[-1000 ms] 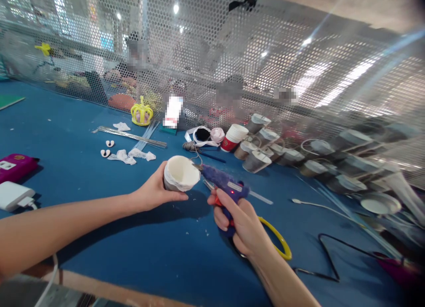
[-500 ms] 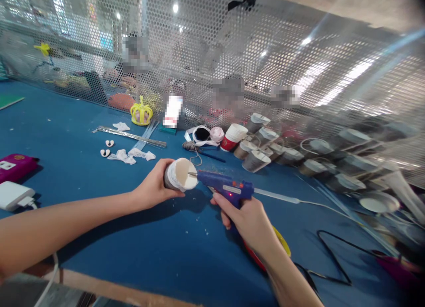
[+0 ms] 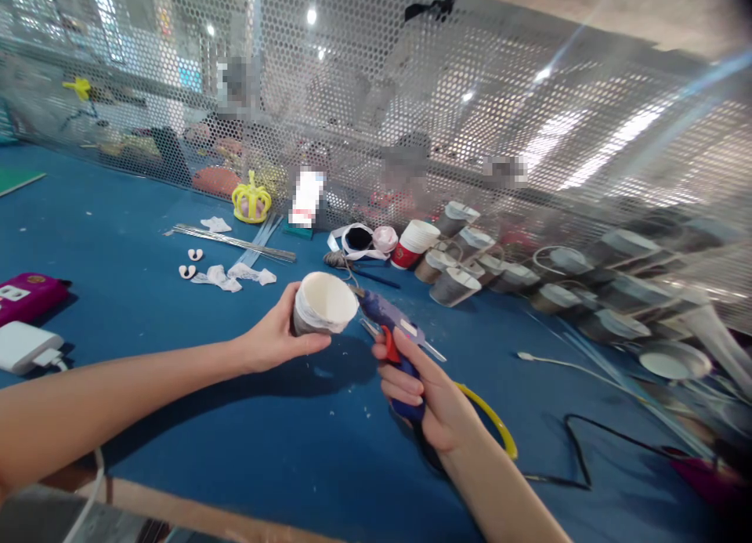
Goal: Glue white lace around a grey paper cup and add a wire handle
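Observation:
My left hand [image 3: 279,335] is closed around the side of a paper cup [image 3: 320,322] with a grey wrap and a white lace band below its rim. The cup is tilted so its white inside faces me. My right hand [image 3: 432,394] grips a blue glue gun [image 3: 388,316] with a red trigger, fingers wrapped round the handle. The gun's nozzle is close to the cup's right rim; I cannot tell whether it touches. A clear glue stick [image 3: 433,350] pokes out of its back. Behind the gun lies a partly hidden tool with metal jaws [image 3: 369,329] and a yellow handle [image 3: 490,418].
Lace pieces [image 3: 223,276], metal wires [image 3: 235,242] and a yellow crown-shaped piece [image 3: 251,200] lie at the back left. Stacked white and red cups [image 3: 414,244] and several grey-wrapped cups [image 3: 455,286] stand at the back right. A black cord [image 3: 579,441] trails right. A perforated screen [image 3: 352,96] rises behind.
The glue gun has turned in my right hand, its nozzle shifting from over the cup's inside to the outer right rim. My left hand has tilted the cup, showing more of its opening.

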`<state>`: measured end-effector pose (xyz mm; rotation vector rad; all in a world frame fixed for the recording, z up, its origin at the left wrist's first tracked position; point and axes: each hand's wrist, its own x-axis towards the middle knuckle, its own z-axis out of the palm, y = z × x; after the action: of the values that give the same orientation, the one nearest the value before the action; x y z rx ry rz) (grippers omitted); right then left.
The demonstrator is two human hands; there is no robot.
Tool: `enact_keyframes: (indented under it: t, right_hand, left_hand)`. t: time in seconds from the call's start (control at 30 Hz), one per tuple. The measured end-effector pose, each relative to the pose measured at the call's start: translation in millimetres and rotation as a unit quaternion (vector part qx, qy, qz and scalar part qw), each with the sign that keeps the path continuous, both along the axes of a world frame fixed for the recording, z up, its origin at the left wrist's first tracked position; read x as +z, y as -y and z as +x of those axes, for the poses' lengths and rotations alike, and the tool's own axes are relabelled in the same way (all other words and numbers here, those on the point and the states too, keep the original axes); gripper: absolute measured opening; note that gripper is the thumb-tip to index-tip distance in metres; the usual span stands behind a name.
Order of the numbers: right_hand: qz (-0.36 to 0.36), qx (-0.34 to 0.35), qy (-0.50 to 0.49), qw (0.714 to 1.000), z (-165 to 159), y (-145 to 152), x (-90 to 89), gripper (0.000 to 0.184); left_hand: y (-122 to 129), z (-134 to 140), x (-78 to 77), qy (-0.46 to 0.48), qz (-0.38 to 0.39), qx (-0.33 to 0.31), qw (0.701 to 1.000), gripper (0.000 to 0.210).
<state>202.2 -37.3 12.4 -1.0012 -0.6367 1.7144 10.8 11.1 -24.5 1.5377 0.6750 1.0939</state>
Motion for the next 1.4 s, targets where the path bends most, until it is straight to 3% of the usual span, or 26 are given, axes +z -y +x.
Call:
enact_keyframes:
  t: [0.13,0.27,0.33,0.47,0.53,0.6,0.67,0.83,0.97,1.2,1.3,1.4]
  right_hand:
    - [0.003,-0.002,0.020,1.000,-2.0,0.3,-0.9,0.023]
    - [0.075,-0.031,0.157,0.984,-3.0,4.4,0.0,0.025]
    - [0.109,-0.039,0.262,0.958,-2.4,6.1,1.3,0.029]
    - [0.138,-0.053,0.460,0.875,0.3,6.9,7.2,0.034]
    - [0.129,-0.053,0.524,0.841,1.7,7.0,11.1,0.032]
    - [0.116,-0.050,0.552,0.824,3.5,7.7,14.4,0.031]
    - [0.121,-0.044,0.529,0.839,5.8,8.7,16.3,0.030]
    - [0.142,-0.039,0.294,0.944,11.3,7.9,13.6,0.029]
    - [0.094,-0.045,0.170,0.980,8.1,4.4,8.9,0.023]
    - [0.054,-0.013,0.133,0.990,-2.6,4.6,1.9,0.023]
    - [0.083,-0.018,0.194,0.977,-3.7,5.9,0.0,0.026]
    - [0.116,-0.018,0.303,0.946,-3.0,7.3,1.3,0.031]
  left_hand:
    - [-1.2,0.8,-4.7,-0.009,0.023,0.004,1.000,0.065]
    - [-2.3,1.0,-4.8,-0.025,0.041,0.015,0.999,0.065]
    - [-2.9,0.3,-3.3,-0.039,0.051,0.024,0.998,0.064]
    - [-4.4,-1.3,-1.7,-0.074,0.070,0.049,0.994,0.060]
    - [-5.5,-1.8,-2.3,-0.095,0.081,0.062,0.990,0.060]
    - [-6.8,-2.0,-3.4,-0.109,0.092,0.070,0.987,0.060]
    - [-8.1,-2.1,-4.5,-0.110,0.100,0.074,0.986,0.063]
    - [-8.7,-1.3,-6.4,-0.093,0.094,0.080,0.988,0.073]
    - [-5.6,0.8,-6.4,-0.053,0.036,0.060,0.996,0.074]
    - [-3.4,1.5,-6.1,-0.040,0.032,0.049,0.997,0.077]
    - [-3.4,1.3,-5.4,-0.047,0.035,0.059,0.997,0.076]
    - [-3.3,1.3,-3.2,-0.067,0.042,0.076,0.994,0.074]
